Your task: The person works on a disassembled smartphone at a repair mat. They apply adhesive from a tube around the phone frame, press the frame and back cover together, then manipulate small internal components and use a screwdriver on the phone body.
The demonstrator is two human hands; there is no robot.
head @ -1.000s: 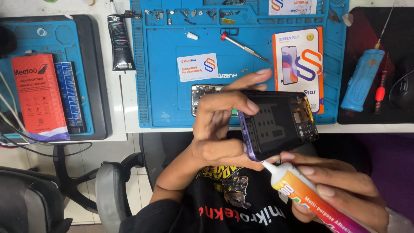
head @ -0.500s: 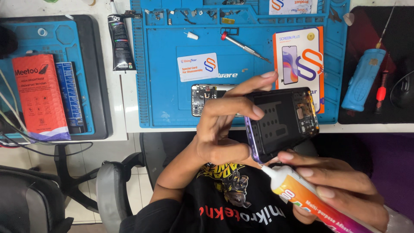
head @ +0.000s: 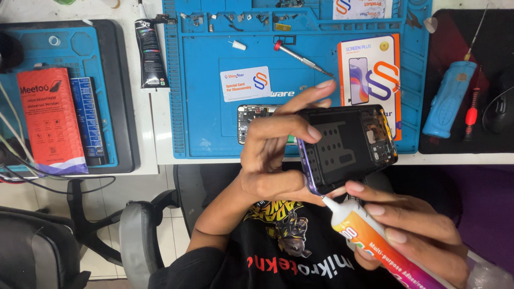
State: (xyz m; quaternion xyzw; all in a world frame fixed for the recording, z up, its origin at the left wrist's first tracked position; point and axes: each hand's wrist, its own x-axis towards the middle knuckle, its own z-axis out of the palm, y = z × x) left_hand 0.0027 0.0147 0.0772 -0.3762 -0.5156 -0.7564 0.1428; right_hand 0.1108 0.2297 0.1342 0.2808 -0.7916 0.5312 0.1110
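My left hand (head: 278, 155) grips an opened phone frame (head: 348, 145), dark inside with a purple edge, held above the table's front edge. My right hand (head: 412, 230) holds an orange and white glue tube (head: 375, 243). The tube's white nozzle touches the phone frame's lower left corner. A circuit board (head: 251, 120) lies on the blue work mat (head: 203, 107) just behind my left hand.
On the mat lie a small white card (head: 245, 83), a red-tipped screwdriver (head: 300, 56), small screws and an orange phone box (head: 372, 80). A black glue tube (head: 151, 53) lies left of it. Far left: a red package (head: 49, 120). Right: a blue tool (head: 448, 99). Chairs stand below.
The phone frame has shifted slightly right and tilted in my left hand. The glue tube's nozzle has stayed at the frame's lower corner.
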